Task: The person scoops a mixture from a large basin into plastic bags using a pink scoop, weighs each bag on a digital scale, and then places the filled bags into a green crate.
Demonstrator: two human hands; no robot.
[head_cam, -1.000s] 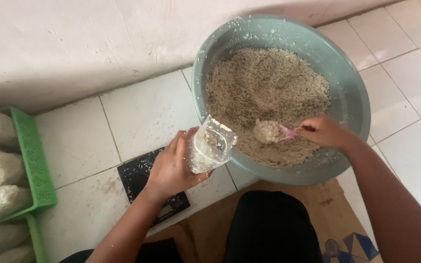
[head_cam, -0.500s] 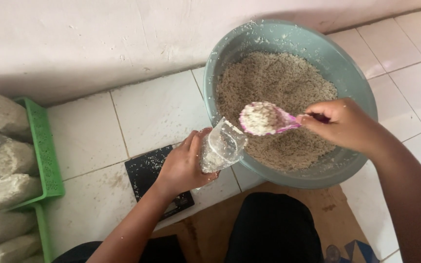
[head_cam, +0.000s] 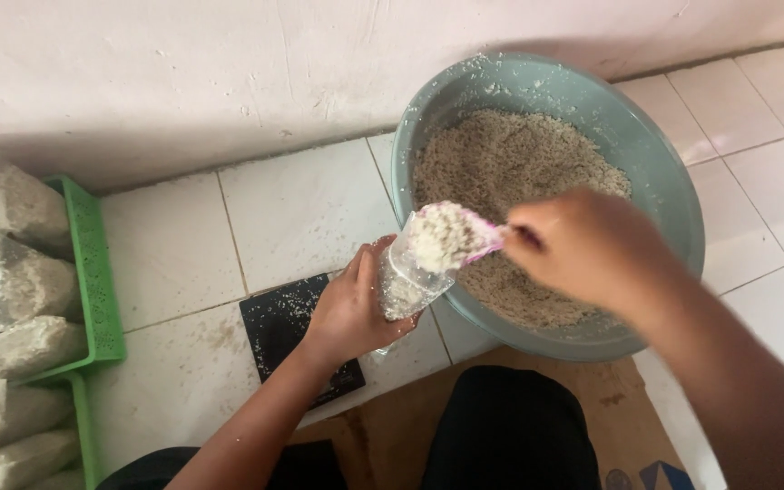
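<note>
My left hand grips a small clear plastic bag with a little pale grainy mix at its bottom, held open and tilted beside the basin's near-left rim. My right hand holds a pink scoop heaped with the same mix, its bowl right at the bag's mouth. Behind them stands a large grey-green basin filled with the pale grainy mix.
A small black flat scale lies on the white tiled floor under my left wrist. A green plastic tray at the left holds several filled clear bags. A white wall runs along the back. Brown cardboard lies under my knees.
My right hand lifted the loaded scoop out of the basin and carried it left to the bag's mouth. The left hand kept hold of the bag, tilting it toward the scoop.
</note>
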